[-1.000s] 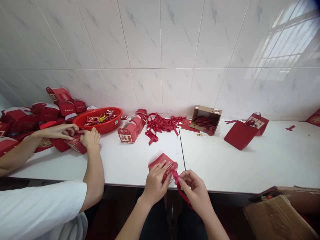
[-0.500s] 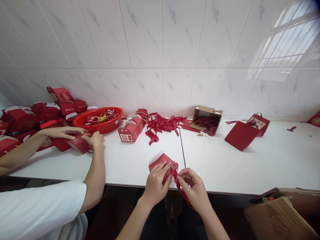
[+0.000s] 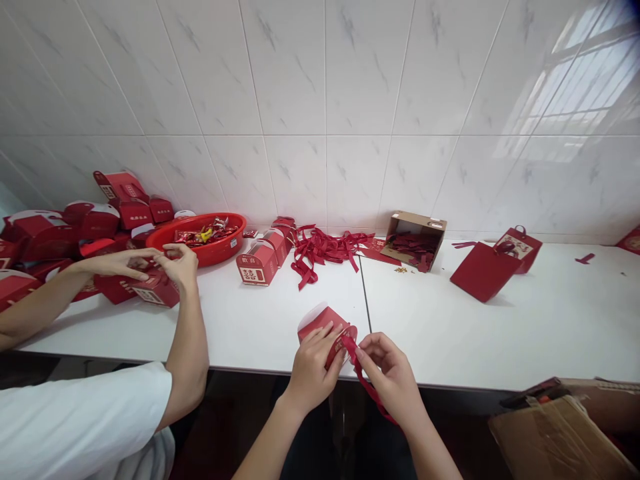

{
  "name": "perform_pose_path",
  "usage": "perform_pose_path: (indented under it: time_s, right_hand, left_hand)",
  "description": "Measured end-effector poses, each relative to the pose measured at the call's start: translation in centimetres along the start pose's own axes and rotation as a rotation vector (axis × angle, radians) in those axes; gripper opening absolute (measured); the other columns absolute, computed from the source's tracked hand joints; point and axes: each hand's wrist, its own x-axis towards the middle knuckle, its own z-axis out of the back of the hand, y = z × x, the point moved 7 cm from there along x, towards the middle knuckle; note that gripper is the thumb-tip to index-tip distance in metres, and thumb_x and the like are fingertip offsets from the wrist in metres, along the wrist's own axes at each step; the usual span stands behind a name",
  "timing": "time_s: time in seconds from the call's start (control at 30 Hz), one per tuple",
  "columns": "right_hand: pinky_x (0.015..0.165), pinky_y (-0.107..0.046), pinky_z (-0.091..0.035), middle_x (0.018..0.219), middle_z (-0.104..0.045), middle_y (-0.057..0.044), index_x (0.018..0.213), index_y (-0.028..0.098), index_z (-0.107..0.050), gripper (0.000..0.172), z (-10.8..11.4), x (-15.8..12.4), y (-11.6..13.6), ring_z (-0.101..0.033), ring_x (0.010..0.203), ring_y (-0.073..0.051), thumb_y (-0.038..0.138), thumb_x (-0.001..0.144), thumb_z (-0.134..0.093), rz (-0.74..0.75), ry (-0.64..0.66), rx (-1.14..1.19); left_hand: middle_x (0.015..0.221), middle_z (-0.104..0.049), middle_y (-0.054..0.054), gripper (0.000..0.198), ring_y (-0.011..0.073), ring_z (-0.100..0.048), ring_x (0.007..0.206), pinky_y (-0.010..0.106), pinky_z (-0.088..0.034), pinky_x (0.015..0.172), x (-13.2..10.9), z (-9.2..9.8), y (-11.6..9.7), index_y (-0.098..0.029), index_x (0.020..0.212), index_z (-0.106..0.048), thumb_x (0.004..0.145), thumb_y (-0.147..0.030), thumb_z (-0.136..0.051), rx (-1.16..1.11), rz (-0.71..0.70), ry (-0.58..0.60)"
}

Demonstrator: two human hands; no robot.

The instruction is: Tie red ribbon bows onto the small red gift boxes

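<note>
A small red gift box [image 3: 320, 319] lies at the near edge of the white table [image 3: 500, 333]. My left hand [image 3: 313, 363] is closed round the box's near end. My right hand [image 3: 387, 370] pinches a red ribbon [image 3: 361, 373] that runs from the box's end down past the table edge. To the left, a person in a white sleeve [image 3: 75, 407] handles another red box [image 3: 153, 290] with both hands.
A red basin [image 3: 220, 250] of wrapped sweets, a heap of red boxes [image 3: 60, 233] and a row of finished boxes [image 3: 260, 257] sit at the left. Loose red ribbons [image 3: 325, 247], a brown carton [image 3: 417, 237] and red bags [image 3: 485, 267] lie farther back. A cardboard box [image 3: 555, 433] stands below right.
My right hand has shifted slightly up along the ribbon toward the box. The person at the left has lifted their hands over their red box and turned it.
</note>
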Motion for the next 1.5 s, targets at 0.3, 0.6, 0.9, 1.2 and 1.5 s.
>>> perform_pose_path:
  time_s: [0.3,0.6,0.9,1.2,1.5]
  right_hand:
    - [0.059,-0.023,-0.043,0.071,-0.059,0.0,0.083,0.02,-0.051,0.021,-0.9,0.8,-0.7,-0.056,0.063,-0.013,0.04,0.084,-0.058,-0.006,0.035,0.015]
    - [0.058,-0.025,-0.043,0.066,-0.06,0.001,0.102,0.019,-0.052,0.019,-1.4,2.6,-0.9,-0.054,0.06,-0.013,0.024,0.083,-0.05,0.002,0.067,-0.126]
    - [0.057,-0.024,-0.043,0.059,-0.054,0.004,0.106,0.015,-0.06,0.036,-1.8,4.3,-1.5,-0.049,0.056,-0.011,0.013,0.073,-0.048,-0.067,0.168,-0.196]
    - [0.063,-0.026,-0.044,0.065,-0.059,0.001,0.078,0.016,-0.063,0.009,-2.1,4.1,-0.7,-0.053,0.061,-0.012,0.021,0.077,-0.055,-0.07,0.279,0.02]
    - [0.079,-0.034,-0.048,0.094,-0.063,-0.007,0.083,0.021,-0.071,0.02,0.6,2.2,3.4,-0.059,0.092,-0.022,0.038,0.081,-0.062,0.101,0.054,-0.253]
  left_hand:
    - [0.12,-0.064,0.007,0.036,0.027,-0.052,0.121,0.045,-0.045,0.098,0.1,0.0,-0.1,-0.021,0.123,-0.056,0.088,-0.022,-0.047,0.005,-0.022,-0.001]
    - [0.114,-0.067,0.009,0.034,0.0262,-0.056,0.115,0.046,-0.044,0.099,0.0,-0.1,0.0,-0.019,0.119,-0.058,0.088,-0.019,-0.046,-0.008,-0.019,-0.02]
    - [0.111,-0.069,0.009,0.032,0.0253,-0.059,0.112,0.045,-0.046,0.097,0.0,0.2,-0.2,-0.018,0.115,-0.061,0.085,-0.017,-0.048,0.007,-0.023,-0.037]
    - [0.119,-0.065,0.009,0.038,0.0273,-0.055,0.118,0.047,-0.047,0.096,-0.2,0.1,-0.2,-0.017,0.119,-0.058,0.083,-0.014,-0.047,0.038,-0.044,-0.026]
    - [0.122,-0.063,0.006,0.034,0.0265,-0.054,0.119,0.047,-0.047,0.096,-0.3,-0.1,-0.1,-0.019,0.12,-0.057,0.088,-0.021,-0.048,0.058,-0.041,-0.035]
